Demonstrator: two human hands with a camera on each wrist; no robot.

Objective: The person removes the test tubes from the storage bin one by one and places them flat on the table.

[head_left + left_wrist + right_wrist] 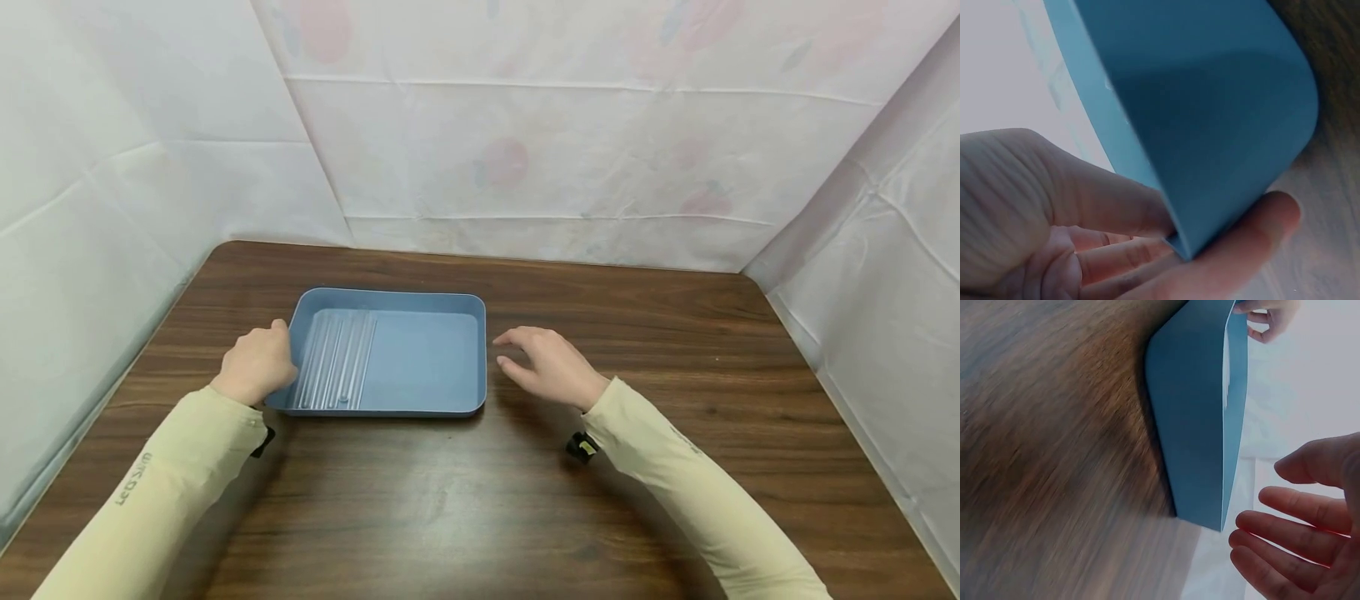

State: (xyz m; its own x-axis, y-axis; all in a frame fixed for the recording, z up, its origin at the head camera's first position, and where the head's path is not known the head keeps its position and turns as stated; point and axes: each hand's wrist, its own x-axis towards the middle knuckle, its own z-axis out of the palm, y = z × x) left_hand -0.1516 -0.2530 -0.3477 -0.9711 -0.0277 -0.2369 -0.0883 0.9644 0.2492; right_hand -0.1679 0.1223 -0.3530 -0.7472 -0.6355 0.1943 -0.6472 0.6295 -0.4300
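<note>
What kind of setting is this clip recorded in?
Probably a makeshift recording booth, not a lived-in room: white sheeting with faint fruit prints walls in a dark wooden table on three sides, and it bears only a blue tray.

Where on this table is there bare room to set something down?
Bare table lies between the sleeves, and right of the right hand. Crowded: the blue tray, left hand gripping its edge.
</note>
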